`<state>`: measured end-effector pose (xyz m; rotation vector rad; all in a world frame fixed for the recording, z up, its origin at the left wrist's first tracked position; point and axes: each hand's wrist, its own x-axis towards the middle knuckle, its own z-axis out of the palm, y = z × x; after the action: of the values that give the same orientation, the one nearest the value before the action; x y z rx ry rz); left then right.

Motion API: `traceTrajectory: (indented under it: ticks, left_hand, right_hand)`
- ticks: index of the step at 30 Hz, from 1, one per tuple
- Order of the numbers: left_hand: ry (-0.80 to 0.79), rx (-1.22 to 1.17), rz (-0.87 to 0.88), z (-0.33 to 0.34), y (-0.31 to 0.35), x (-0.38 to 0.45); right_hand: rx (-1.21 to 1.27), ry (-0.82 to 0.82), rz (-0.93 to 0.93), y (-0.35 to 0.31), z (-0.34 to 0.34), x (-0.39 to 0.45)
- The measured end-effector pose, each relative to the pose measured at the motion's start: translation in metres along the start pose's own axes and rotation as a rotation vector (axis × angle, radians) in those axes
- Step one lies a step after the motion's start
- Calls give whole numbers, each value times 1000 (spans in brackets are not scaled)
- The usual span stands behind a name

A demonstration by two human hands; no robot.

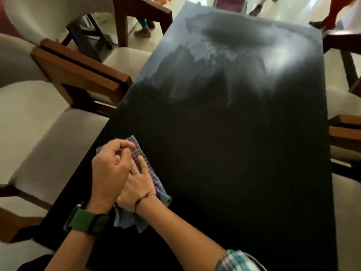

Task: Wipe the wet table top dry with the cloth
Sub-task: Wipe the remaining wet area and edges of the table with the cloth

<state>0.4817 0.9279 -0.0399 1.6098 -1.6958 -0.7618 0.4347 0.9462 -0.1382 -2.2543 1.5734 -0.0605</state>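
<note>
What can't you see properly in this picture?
- Cloth, head view: the hands cover most of it.
- Right hand: the left hand hides its fingertips.
- Table top: near end cut off by the bottom edge; glare blurs where the wet patch ends.
- People at the top: cut off, only blurred legs show.

Cushioned wooden chairs (58, 106) flank both sides; people's legs (143, 29) stand beyond.

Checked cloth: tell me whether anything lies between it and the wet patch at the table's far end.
Nothing visible does. The checked cloth lies under both hands; only bare black table top separates it from the wet sheen.
</note>
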Motion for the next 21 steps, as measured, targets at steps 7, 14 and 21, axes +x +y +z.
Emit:
traceTrajectory:
  ticks: [7, 14, 21]
  left_hand:
    - [-105, -17, 98, 36, 21, 61]
    - [-116, -20, 199, 36, 4, 116]
    - [0, -114, 107, 38, -32, 148]
  right_hand:
    - [-32, 83, 193, 110, -46, 70]
    - [-125, 162, 502, 199, -78, 125]
    - [-133, 175, 184, 79, -23, 68]
